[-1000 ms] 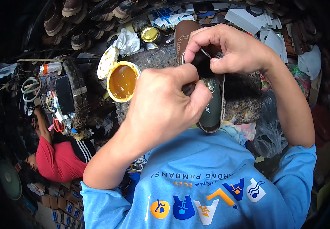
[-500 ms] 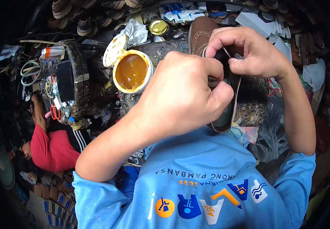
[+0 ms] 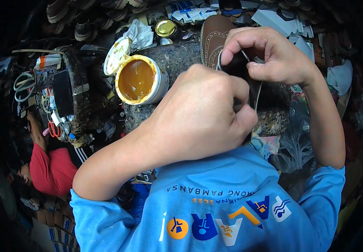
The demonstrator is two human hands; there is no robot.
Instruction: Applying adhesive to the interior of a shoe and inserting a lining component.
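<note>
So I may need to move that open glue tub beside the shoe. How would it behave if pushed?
The glue tub looks squat, so probably slides, not tips. Lid off, nearly full: contents could slop. Smeared rim likely sticky.

A rough, speckled grey block serves as the work surface. On its left edge stands an open tin of amber glue, with its pale lid leaning just beside it. A brown brogue shoe lies on the top of the block. Behind the block, close to it, a gold jar lid and a crumpled white cloth rest among the clutter.
</note>
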